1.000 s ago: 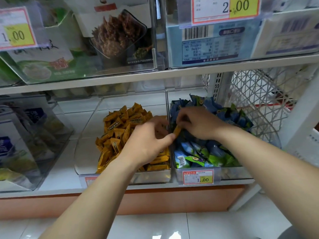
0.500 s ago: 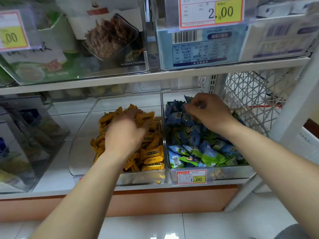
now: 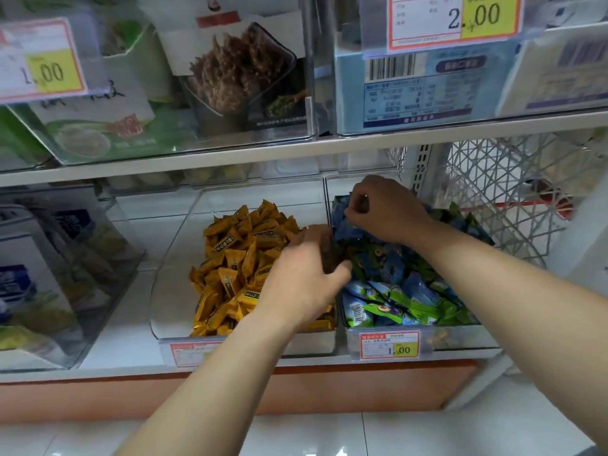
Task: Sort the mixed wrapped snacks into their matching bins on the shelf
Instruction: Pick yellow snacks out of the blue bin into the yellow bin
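Yellow wrapped snacks (image 3: 237, 255): heaped in left clear bin (image 3: 171, 291) on the lower shelf, massed toward the bin's 3 o'clock side.

Blue-and-green wrapped snacks (image 3: 401, 281): heaped in right clear bin (image 3: 460, 334), set wall to wall at 3 o'clock of the left clear bin.

Left hand (image 3: 302, 281): back uppermost, forearm entering from 6 o'clock. Placed over the divide between the two bins, fingers pointing to 1 o'clock at the edge of the blue-and-green heap. Thumb parted from fingers, a dark gap between. Cannot tell whether anything is held, the palm side being hidden.

Right hand (image 3: 388, 212): forearm entering from 4 o'clock, above the far end of the right clear bin. Fingers curled, tips pinching a blue wrapped snack (image 3: 342, 210) at the heap's 11 o'clock corner.

1.00 price label (image 3: 390, 345): on the right clear bin's front wall, at 6 o'clock of the heap.

Second price label (image 3: 186, 352): on the left clear bin's front, partly behind the left forearm.

Upper shelf board (image 3: 230, 159): at 12 o'clock of both bins, carrying clear bins of boxed goods.

2.00 price label (image 3: 454, 19): at 12 o'clock of the right clear bin.

White wire basket (image 3: 513, 199): at 3 o'clock of the right clear bin.

Clear bin of cartons (image 3: 49, 274): at 9 o'clock of the left clear bin.
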`<act>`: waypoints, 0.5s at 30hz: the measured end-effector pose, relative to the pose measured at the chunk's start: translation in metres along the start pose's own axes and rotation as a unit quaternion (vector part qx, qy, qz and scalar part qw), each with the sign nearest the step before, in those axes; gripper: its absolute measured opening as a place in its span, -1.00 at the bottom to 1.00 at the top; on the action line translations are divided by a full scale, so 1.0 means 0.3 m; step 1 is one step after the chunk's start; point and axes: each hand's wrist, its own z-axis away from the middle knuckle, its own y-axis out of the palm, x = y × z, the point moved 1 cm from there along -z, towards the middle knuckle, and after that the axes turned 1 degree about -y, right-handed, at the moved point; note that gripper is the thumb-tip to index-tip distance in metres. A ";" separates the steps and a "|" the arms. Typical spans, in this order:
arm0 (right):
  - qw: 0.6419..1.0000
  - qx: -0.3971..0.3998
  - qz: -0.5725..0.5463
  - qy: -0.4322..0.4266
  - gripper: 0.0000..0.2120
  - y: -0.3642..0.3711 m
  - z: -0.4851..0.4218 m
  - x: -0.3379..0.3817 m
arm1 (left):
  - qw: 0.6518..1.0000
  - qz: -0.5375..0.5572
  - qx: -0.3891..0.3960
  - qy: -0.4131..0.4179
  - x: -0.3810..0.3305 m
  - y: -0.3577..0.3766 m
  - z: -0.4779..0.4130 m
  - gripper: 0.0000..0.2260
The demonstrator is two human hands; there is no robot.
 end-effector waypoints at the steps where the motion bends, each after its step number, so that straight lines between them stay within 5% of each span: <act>1: 1.000 0.023 0.012 0.002 -0.85 0.014 -0.014 0.000 | 1.000 0.004 0.000 0.001 0.004 -0.001 -0.002 -0.64; 9: 0.969 0.192 0.146 -0.058 -0.78 0.070 0.061 -0.012 | 0.999 0.028 -0.003 0.023 0.024 -0.006 -0.009 -0.62; 15: 0.945 0.314 0.083 -0.038 -0.78 -0.001 0.077 -0.002 | 0.999 0.046 0.010 0.028 0.026 -0.007 -0.008 -0.65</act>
